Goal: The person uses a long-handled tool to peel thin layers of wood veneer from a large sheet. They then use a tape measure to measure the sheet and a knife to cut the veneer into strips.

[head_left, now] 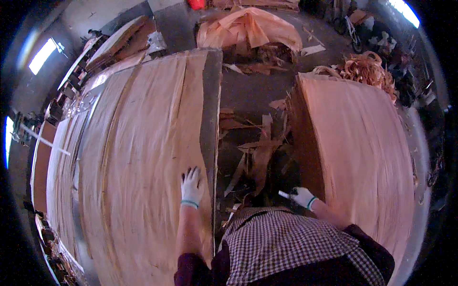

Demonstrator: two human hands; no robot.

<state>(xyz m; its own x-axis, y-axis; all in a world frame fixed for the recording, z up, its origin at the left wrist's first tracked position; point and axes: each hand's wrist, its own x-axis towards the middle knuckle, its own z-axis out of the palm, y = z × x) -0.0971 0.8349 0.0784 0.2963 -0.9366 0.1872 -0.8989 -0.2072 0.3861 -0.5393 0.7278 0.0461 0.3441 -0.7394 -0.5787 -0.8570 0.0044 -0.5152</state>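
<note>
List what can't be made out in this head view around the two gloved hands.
- Right hand: holds a small white object, too small to identify.
- Left hand: palm lies flat on the veneer sheet; what's beneath is hidden.
- Veneer stack at right: near end cut off by the person's checked shirt.
- Floor scraps: blurred, single pieces indistinct.
- Far corners: fisheye rim darkens them.
</note>
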